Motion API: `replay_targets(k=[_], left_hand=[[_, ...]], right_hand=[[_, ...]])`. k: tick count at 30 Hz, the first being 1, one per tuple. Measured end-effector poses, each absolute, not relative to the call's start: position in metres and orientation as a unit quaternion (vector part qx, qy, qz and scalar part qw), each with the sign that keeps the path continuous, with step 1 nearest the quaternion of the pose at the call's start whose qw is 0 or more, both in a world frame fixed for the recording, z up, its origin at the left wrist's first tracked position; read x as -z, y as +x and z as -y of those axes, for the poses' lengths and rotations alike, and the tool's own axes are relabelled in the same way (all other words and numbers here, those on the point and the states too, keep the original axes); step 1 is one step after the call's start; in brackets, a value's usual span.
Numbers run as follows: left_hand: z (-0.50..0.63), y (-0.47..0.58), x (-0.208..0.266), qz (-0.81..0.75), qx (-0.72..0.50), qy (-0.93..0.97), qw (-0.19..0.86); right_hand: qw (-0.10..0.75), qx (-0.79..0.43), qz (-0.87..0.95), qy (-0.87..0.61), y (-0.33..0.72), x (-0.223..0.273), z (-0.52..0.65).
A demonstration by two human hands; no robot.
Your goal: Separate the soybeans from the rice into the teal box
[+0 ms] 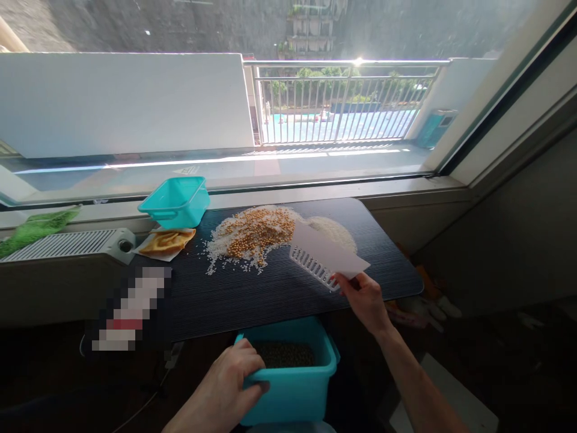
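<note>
My left hand [238, 373] is closed over the near left rim of a turquoise plastic bin [288, 391]. Dark greenish grains [283, 355] lie inside that bin, below the table's front edge. Pinched in my right hand [363, 294] is a white slotted card [329, 255], flat and stiff-looking, with rows of holes along its near left edge. It tilts over the tabletop beside a spread pile of yellow soybeans [261, 228] mixed with white rice [216, 249]. Partly behind the card sits a paler heap of rice [336, 231].
A second turquoise bin [180, 201] stands at the back left of the dark table [279, 291], behind a yellow cloth-like packet [166, 242]. Left of it are a white radiator [72, 243] and a green bag [40, 228]. A window ledge [279, 195] borders the back.
</note>
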State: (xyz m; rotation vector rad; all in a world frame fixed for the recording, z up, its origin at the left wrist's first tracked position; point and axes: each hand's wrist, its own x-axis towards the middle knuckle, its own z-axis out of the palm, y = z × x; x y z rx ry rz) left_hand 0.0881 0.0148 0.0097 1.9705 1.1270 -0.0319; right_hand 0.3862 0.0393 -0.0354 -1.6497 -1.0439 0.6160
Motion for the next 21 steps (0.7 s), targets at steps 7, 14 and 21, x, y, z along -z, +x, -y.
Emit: replay_targets(k=[7, 14, 21], left_hand=[[-0.015, 0.094, -0.014, -0.457, 0.021, 0.788, 0.412], [-0.015, 0.100, -0.013, -0.452, 0.010, 0.787, 0.419], [-0.016, 0.099, -0.012, -0.453, -0.001, 0.781, 0.430]], right_hand=[[0.499, -0.235, 0.447, -0.704, 0.409, 0.046, -0.037], [0.497, -0.178, 0.432, -0.731, 0.450, 0.044, -0.080], [0.512, -0.174, 0.433, -0.721, 0.435, 0.041, -0.092]])
